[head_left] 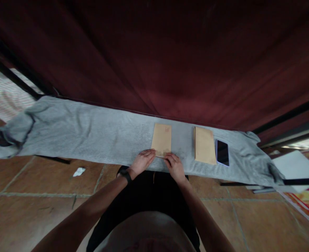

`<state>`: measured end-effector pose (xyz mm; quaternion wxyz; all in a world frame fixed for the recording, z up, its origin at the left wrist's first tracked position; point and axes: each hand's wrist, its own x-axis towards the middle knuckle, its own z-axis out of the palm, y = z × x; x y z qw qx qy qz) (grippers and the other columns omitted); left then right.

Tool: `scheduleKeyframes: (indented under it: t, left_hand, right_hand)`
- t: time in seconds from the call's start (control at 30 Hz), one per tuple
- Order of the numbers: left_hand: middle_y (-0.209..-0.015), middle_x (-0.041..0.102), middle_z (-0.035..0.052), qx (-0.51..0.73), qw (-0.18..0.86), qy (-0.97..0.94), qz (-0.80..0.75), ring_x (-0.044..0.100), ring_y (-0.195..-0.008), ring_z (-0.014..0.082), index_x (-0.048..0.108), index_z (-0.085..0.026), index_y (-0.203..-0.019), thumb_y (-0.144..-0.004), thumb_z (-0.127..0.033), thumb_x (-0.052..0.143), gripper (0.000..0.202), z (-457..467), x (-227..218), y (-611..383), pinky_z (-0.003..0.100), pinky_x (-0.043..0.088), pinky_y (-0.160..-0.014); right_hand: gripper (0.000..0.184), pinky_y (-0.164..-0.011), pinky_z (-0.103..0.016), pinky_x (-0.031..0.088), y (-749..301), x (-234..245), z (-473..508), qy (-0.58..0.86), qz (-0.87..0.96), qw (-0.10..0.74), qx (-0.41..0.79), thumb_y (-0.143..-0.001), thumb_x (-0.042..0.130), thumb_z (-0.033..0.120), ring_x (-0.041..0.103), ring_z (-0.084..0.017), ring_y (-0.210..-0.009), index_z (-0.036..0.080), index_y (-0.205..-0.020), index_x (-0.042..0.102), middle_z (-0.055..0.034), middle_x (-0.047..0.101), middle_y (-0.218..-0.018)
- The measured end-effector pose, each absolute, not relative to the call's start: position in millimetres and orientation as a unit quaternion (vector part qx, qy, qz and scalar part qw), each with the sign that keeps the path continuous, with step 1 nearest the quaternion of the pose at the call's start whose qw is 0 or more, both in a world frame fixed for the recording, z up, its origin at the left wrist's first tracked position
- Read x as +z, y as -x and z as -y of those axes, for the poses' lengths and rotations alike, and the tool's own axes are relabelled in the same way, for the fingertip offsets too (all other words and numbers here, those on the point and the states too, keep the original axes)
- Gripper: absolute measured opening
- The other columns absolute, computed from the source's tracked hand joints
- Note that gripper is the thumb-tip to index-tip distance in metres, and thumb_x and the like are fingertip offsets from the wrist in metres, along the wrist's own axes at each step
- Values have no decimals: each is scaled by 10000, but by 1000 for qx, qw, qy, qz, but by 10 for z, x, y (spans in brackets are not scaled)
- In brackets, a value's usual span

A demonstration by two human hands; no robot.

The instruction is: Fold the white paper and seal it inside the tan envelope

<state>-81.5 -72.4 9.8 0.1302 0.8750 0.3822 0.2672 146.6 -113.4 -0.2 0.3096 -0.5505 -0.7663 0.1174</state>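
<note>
A brown paper envelope (162,137) with a small printed mark in its upper right corner lies on the grey cloth in front of me. Its near edge is between my hands. My left hand (143,161), with a dark band on the wrist, has its fingers closed at the near left corner. At the near right corner, my right hand (176,166) grips the edge with curled fingers. The near edge looks creased or folded, and the fingers partly cover it. To the right lies a stack of similar envelopes (205,145), apart from both hands.
Beside the stack lies a phone (222,153) with a dark screen. Grey cloth (104,133) covers the long narrow surface, backed by a dark red curtain (154,70). Black metal bars (296,113) stand at both ends. A crumpled white scrap (79,172) lies on the tiled floor (52,213).
</note>
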Motion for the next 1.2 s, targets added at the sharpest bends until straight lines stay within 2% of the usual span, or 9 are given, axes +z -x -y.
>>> scheduleKeyframes:
  t: [0.3,0.5,0.7,0.9,1.1,1.2]
  left_hand:
    - [-1185,653,99,245,122,-852,-445,593,-1138,228,583,-177,-1187,-1017,-255,411,254,740,136,703,403,500,-998]
    - [-1113,616,79,227,116,-847,-467,566,-1064,229,577,-184,-1103,-1010,-263,429,191,737,146,669,395,481,-968]
    - [-1125,594,72,228,126,-842,-473,548,-1061,236,578,-201,-1027,-972,-285,531,110,724,173,657,401,476,-943]
    - [-1071,578,67,221,117,-838,-486,535,-1022,240,579,-206,-938,-968,-272,526,91,726,195,604,408,473,-902]
    - [-1067,567,64,228,121,-831,-493,527,-1007,234,563,-206,-955,-981,-275,494,100,724,200,588,405,461,-912]
    - [-1093,562,69,229,126,-829,-494,523,-1020,236,556,-202,-1008,-974,-262,496,90,727,206,595,405,456,-921]
  right_hand:
    - [195,-926,-394,445,-1444,66,1001,579,772,250,80,-1011,467,282,604,-241,-1068,220,-1014,652,-82,680,-1100]
    - [169,-925,-395,445,-1478,25,1001,593,754,270,87,-998,484,273,602,-241,-1064,213,-1005,642,-88,673,-1114]
    - [140,-956,-386,434,-1368,42,1014,574,763,282,94,-982,507,240,596,-226,-1099,219,-1005,644,-77,668,-1131]
    - [120,-911,-358,441,-1191,57,940,574,771,263,81,-977,520,218,602,-212,-1029,223,-965,640,-61,672,-1041]
    - [92,-870,-352,450,-1257,38,880,591,759,263,71,-963,566,275,593,-218,-1000,209,-940,626,-70,652,-1033]
    - [85,-892,-362,450,-1360,14,925,598,753,266,72,-963,548,250,589,-224,-1029,206,-950,620,-77,653,-1067]
